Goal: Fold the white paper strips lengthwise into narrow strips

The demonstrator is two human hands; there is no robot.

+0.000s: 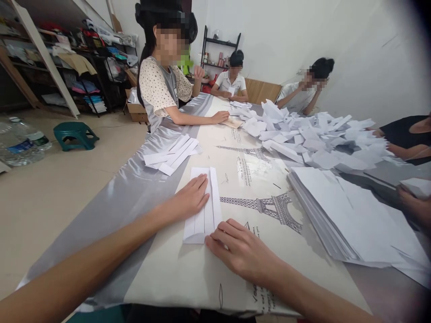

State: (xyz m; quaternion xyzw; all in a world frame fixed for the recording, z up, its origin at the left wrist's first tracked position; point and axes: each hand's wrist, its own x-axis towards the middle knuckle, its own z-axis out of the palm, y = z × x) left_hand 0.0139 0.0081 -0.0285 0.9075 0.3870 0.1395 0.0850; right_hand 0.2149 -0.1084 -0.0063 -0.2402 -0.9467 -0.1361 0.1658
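Observation:
A white sheet of paper (195, 224), creased into long lengthwise strips, lies on the table in front of me. My left hand (192, 196) rests flat across its upper part, fingers stretched out and pressing it down. At the sheet's lower right corner, my right hand (239, 247) has its fingers curled, with thumb and forefinger pinching the edge fold. Several folded paper strips (173, 154) lie in a loose pile beyond my left hand. To the right of my right hand stands a thick stack of white paper (350, 220).
A big heap of folded white papers (313, 134) covers the table's far right. The cloth (161, 278) has printed towers. A person (161, 85) sits at the left side, others farther back and right. A green stool (74, 135) and water bottles (20, 143) stand on the floor.

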